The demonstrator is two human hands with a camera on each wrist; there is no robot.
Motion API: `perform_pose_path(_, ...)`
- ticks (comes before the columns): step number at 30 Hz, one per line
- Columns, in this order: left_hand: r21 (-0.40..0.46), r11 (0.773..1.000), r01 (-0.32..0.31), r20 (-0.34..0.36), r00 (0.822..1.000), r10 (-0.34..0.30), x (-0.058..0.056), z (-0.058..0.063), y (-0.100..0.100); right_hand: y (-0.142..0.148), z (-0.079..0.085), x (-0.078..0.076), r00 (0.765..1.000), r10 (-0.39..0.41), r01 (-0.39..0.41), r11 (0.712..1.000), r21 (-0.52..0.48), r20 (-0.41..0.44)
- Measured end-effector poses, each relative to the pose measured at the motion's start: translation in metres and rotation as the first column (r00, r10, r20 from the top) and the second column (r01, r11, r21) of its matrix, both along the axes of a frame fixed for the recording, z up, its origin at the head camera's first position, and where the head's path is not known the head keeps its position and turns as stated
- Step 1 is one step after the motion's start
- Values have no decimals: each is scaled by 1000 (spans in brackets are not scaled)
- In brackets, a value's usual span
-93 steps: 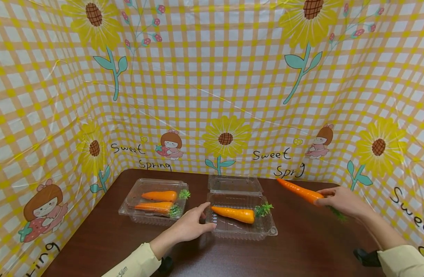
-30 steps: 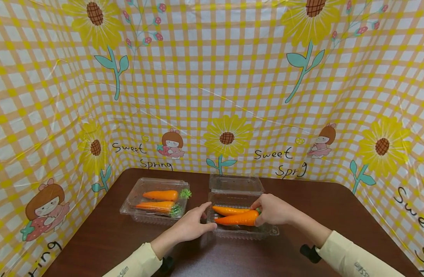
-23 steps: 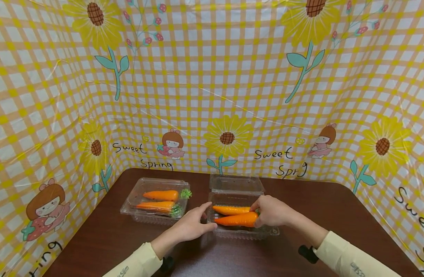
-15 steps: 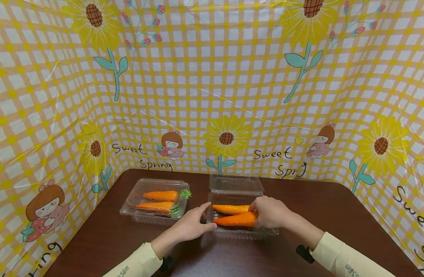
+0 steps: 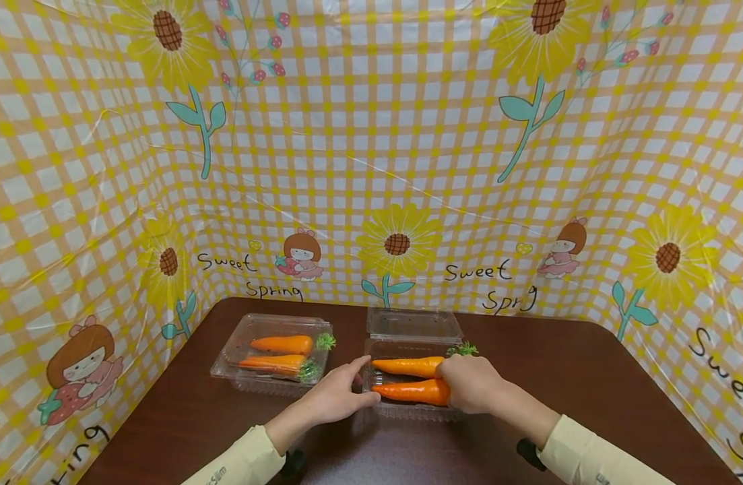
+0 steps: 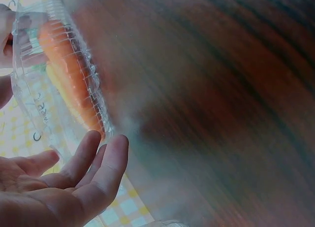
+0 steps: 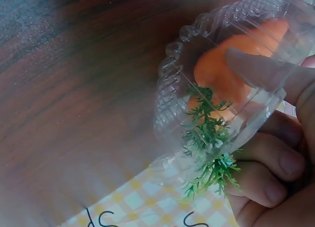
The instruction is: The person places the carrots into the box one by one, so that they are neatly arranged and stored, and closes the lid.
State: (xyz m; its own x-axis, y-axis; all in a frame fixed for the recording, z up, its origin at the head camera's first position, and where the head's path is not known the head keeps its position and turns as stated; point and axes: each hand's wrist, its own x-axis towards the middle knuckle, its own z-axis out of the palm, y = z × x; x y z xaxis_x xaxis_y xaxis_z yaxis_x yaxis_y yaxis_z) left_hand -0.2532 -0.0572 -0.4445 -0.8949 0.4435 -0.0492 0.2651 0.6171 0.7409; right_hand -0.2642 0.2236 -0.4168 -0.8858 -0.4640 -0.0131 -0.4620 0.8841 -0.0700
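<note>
In the head view, an open clear plastic clamshell box (image 5: 415,409) holds two toy carrots side by side. The far carrot (image 5: 407,366) is yellow-orange with green leaves; the near carrot (image 5: 410,391) is deeper orange. Over the near carrot's thick end is my right hand (image 5: 473,385). In the right wrist view its thumb (image 7: 256,69) lies against the carrot (image 7: 216,64), other fingers curled, partly hidden by the box wall. At the box's left end, my left hand (image 5: 331,394) rests with thumb and fingers spread, fingertips by the wall.
To the left stands a closed clear box (image 5: 238,337) with several orange carrots inside, green leaves (image 5: 325,341) poking out. The open box's lid (image 5: 413,323) lies back toward the patterned cloth (image 5: 395,135) surrounding the dark brown table (image 5: 547,350).
My right hand has brought the deeper orange carrot from the right into the open box and lowered it in front of the other, shifting slightly nearer. My left hand has stayed put.
</note>
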Motion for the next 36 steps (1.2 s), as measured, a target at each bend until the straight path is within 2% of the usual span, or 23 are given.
perform_pose_path(12, -13, 1000, -13, -6, 1000, 13, -4, 0, 2, 0, 15, 1, 998, -30, 32, 999, -33, 59)
perform_pose_path(16, -30, 998, -63, -30, 998, 62, -5, 2, 6, 3, 23, 1, 993, -73, 81, 992, -94, 88)
perform_pose_path(20, -22, 991, -130, -67, 989, 128, -8, 7, 14, 13, 29, -6, 990, -106, 121, 974, -190, 88)
perform_pose_path(23, -17, 985, -172, -91, 981, 170, -15, 9, 20, 24, 29, -17, 988, -119, 141, 951, -275, 95)
perform_pose_path(26, -25, 978, -209, -97, 974, 205, -25, 10, 26, 37, 25, -27, 983, -128, 167, 916, -366, 129)
perform_pose_path(29, -16, 969, -248, -75, 966, 247, -35, 8, 31, 47, 18, -37, 977, -133, 194, 880, -433, 167)
perform_pose_path(36, 75, 943, -323, 1, 946, 324, -55, 6, 40, 64, 7, -56, 944, -230, 322, 796, -513, 236)
